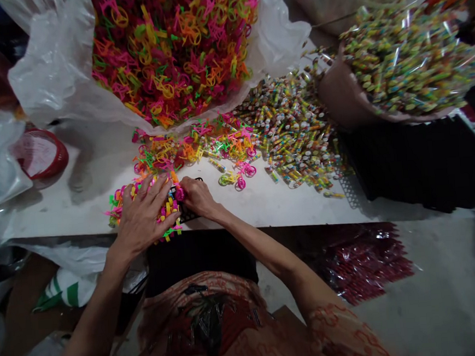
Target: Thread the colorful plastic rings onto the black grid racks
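Note:
My left hand [144, 215] lies spread, fingers apart, on a row of small neon plastic toys [167, 212] standing in a black tray [189, 213] at the near edge of the white table [272, 200]. My right hand [195, 195] is closed in a pinch on a pink plastic toy [179, 192] just above the tray. Beyond both hands lies a loose pile of pink, orange, green and yellow toys [202, 145].
A big clear plastic bag [170, 51] full of the same toys stands at the back. Small wrapped candies [295, 127] are strewn to the right, beside a heaped tub [401, 61]. A red basket [40, 155] sits left. A black crate [417, 164] stands right.

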Available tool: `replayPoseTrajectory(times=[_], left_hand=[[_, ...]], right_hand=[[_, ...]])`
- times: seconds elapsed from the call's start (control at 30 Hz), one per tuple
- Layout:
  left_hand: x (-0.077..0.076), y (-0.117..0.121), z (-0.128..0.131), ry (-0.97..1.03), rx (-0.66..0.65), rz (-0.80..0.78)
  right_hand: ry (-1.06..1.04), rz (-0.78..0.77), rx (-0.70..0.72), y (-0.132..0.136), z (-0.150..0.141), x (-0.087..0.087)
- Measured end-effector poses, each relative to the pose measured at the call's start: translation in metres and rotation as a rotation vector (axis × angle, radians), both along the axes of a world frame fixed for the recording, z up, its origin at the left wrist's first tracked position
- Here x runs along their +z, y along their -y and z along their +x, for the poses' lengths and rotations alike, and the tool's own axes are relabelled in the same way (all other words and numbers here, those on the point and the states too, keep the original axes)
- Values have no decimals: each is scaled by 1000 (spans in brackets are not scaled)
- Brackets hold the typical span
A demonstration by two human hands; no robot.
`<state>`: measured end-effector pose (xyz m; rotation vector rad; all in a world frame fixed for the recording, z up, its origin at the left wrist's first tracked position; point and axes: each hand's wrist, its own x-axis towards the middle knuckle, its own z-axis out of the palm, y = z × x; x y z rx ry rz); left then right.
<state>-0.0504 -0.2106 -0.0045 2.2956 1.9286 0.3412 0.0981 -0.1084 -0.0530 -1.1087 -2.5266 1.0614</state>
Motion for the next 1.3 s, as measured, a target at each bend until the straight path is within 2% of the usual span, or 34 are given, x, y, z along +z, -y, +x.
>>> replayPoseTrajectory(times=[0.13, 0.4, 0.5, 0.57, 0.67, 0.77, 0.83, 0.93, 1.03, 1.17, 1.3], left_hand=[[0, -2, 2, 4, 15, -31], [3, -3, 2, 64, 49, -50], [9, -12, 5, 93, 77, -43], [12, -24, 6, 128, 50, -38], [15, -43, 6, 221, 4, -12], [16, -56, 7, 379, 55, 87], [18, -59, 11, 528, 125, 123], [24, -58, 19, 793, 244, 111], [29, -56, 25, 1087, 391, 66], [29, -56, 27, 1446, 600, 6], [32, -52, 29, 1606, 642, -54]], right_hand=[[94, 21, 16, 3, -2, 4], [152, 46, 110, -4, -4, 7], [58, 27, 104, 0, -3, 0], [-36, 6, 71, 1, -1, -4], [-161, -25, -12, -6, 5, 0], [-263, -75, -83, -19, 16, 17], [-367, -172, -79, -25, 23, 29], [-603, -451, -76, -25, 29, 39], [-768, -678, -165, -17, 31, 43], [-834, -726, -285, -5, 34, 49], [-848, -751, -318, 1, 34, 58]])
